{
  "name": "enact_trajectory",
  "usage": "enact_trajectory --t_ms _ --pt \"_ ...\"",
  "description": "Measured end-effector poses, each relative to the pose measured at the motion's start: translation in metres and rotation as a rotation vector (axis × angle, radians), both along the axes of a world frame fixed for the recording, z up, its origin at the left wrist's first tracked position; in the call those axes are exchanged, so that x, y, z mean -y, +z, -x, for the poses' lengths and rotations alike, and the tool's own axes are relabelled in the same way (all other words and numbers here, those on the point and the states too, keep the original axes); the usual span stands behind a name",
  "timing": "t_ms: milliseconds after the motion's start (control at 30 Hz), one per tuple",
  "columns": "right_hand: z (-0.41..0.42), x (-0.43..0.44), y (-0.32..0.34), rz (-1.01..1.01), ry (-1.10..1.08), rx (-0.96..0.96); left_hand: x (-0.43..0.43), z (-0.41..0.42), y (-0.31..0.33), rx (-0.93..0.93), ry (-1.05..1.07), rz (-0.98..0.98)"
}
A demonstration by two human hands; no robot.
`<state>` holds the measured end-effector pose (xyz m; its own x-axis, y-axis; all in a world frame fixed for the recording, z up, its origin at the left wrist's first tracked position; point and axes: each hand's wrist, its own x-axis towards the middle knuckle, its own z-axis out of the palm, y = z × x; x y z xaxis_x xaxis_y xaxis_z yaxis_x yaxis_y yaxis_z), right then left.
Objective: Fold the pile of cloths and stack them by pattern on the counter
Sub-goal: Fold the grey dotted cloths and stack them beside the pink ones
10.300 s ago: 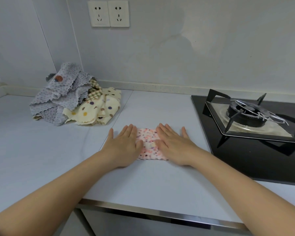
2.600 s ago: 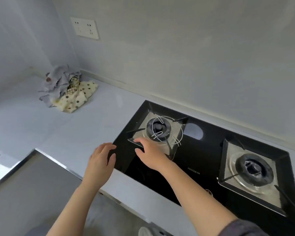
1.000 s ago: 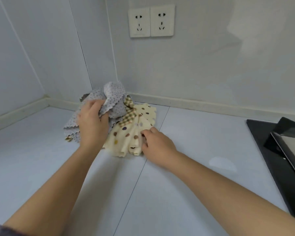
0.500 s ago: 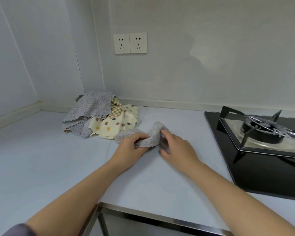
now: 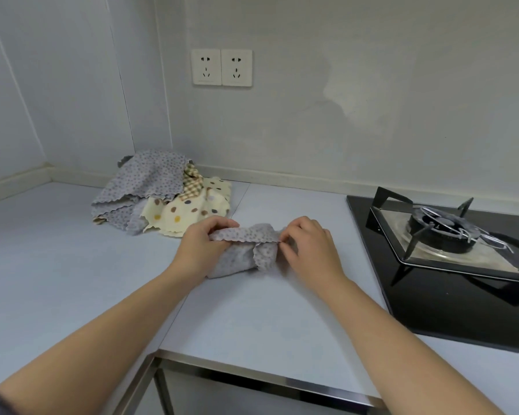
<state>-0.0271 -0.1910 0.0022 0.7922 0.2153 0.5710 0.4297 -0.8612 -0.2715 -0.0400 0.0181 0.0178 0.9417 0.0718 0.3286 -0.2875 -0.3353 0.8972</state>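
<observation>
The left hand (image 5: 200, 247) has its fingers curled over one end of a grey dotted cloth (image 5: 240, 259). The right hand (image 5: 309, 250) pinches the scalloped edge at the other end between its fingertips. The cloth hangs bunched between the two hands and its lower part rests on the desk (image 5: 252, 310). The rest of the pile (image 5: 162, 193) lies beyond the left hand, near the wall corner, with more grey cloth on top and cream spotted and checked pieces under it. The stove (image 5: 447, 235) sits out past the right hand.

The step in hand looks like opening the cloth out before the first fold. To do it well, each hand should work along the edge to a true corner, then the hands should draw apart until the edge runs straight. The cloth can then be laid flat on the bare desk in front of the hands. Thin cloth like this will likely crease if dropped bunched, so it should be smoothed outward with flat palms. The right side should keep clear of the stove.
</observation>
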Motion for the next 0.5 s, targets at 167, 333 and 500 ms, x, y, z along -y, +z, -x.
enact_trajectory --t_ms 167,333,500 --pt "0.008 0.003 0.010 -0.182 0.088 0.023 -0.001 0.002 0.011 -0.046 0.094 0.251" --pt "0.018 0.004 0.021 -0.423 0.100 0.020 0.006 0.008 0.016 -0.084 0.041 0.261" --pt "0.023 0.024 0.039 -0.548 0.243 -0.234 0.014 0.017 0.039 -0.016 -0.021 0.258"
